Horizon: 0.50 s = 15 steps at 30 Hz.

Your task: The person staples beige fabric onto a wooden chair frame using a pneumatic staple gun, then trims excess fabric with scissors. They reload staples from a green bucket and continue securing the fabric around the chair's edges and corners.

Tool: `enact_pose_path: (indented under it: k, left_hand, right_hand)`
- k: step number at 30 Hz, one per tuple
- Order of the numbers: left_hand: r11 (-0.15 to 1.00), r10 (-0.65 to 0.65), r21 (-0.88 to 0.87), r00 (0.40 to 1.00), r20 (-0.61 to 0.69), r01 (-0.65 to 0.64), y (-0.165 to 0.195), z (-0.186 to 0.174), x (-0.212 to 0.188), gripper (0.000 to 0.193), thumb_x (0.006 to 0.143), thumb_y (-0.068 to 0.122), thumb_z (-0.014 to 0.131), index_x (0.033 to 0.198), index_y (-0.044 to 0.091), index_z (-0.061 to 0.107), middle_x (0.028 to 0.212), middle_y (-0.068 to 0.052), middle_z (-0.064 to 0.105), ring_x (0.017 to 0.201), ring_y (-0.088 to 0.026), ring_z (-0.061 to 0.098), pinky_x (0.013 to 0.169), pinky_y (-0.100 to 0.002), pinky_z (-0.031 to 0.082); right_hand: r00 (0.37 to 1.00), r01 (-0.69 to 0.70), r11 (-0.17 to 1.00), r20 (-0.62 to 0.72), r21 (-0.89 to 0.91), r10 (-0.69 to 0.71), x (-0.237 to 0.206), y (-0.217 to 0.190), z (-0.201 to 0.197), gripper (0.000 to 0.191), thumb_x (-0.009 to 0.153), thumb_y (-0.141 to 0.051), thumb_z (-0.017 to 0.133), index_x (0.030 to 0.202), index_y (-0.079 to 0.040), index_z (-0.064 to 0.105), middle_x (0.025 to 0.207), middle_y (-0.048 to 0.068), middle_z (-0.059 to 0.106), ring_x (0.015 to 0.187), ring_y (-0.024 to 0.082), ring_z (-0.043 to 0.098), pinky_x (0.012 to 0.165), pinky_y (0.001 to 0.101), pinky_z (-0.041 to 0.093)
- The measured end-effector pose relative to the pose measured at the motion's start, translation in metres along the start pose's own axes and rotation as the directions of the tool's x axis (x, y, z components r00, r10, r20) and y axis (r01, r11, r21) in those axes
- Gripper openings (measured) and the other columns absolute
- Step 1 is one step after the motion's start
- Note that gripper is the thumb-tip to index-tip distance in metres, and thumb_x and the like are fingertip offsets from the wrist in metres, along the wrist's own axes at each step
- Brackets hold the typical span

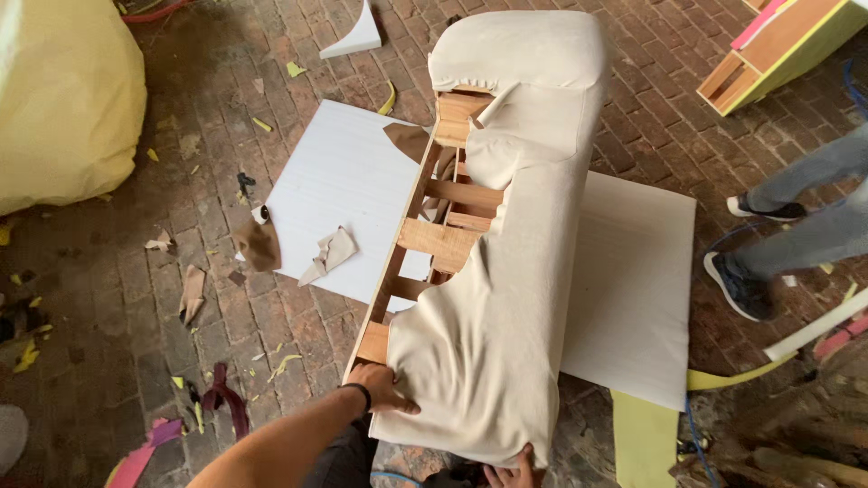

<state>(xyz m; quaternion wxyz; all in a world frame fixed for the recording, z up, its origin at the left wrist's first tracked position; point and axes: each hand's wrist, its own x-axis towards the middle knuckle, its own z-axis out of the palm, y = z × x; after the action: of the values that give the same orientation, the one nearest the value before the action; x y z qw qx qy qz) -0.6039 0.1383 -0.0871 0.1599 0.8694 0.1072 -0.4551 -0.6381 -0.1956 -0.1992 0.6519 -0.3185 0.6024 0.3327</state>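
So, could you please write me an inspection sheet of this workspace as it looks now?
Surface: brick floor with white foam sheets under the work.
Job's things: sofa frame, wood bared on one side, beige fabric draped over it.
Clutter: fabric scraps, foam offcuts, yellow bag.
Grippers: left hand pressing fabric at the frame's corner; right hand gripping the lower fabric edge.
Cables: blue cable at right.
Surroundings: another person's legs; yellow-edged wooden cabinet.

Sofa cover (506, 298) – matt cream cloth; frame (449, 242) – bare wood; floor (108, 298) – rough brick.
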Motion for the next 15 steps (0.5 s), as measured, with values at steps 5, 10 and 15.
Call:
enact_pose_path:
  k: [5,10,15]
  left_hand:
    - [0.999,0.026,0.036,0.995,0.096,-0.029,-0.052,0.009,0.006,0.096,0.063,0.081,0.078,0.123,0.005,0.073,0.126,-0.016,0.071,0.121,-0.032,0.065,0.104,-0.04,0.05]
    - [0.996,0.084,0.031,0.991,0.102,-0.087,-0.057,0.014,0.015,0.094,0.065,0.082,0.073,0.119,0.006,0.075,0.125,-0.016,0.071,0.121,-0.032,0.065,0.106,-0.041,0.049]
    - [0.99,0.138,0.013,0.982,0.129,-0.141,-0.024,0.017,0.025,0.091,0.072,0.08,0.071,0.128,0.008,0.069,0.132,-0.017,0.067,0.125,-0.033,0.062,0.108,-0.042,0.046]
  right_hand:
    - [0.989,0.139,0.989,-0.057,0.058,-0.135,0.004,0.02,0.04,0.077,0.087,-0.064,0.06,0.151,-0.024,0.043,0.15,0.011,0.045,0.14,0.039,0.044,0.104,0.0547,0.05]
    - [0.968,0.229,0.973,-0.115,0.031,-0.224,0.004,0.024,0.037,0.069,0.087,-0.057,0.063,0.145,-0.022,0.049,0.147,0.011,0.049,0.139,0.037,0.045,0.108,0.0516,0.048]
    - [0.9,0.355,0.924,-0.215,-0.141,-0.378,-0.002,0.011,0.021,0.061,0.088,-0.051,0.066,0.139,-0.019,0.055,0.145,0.01,0.054,0.139,0.035,0.046,0.112,0.0486,0.045]
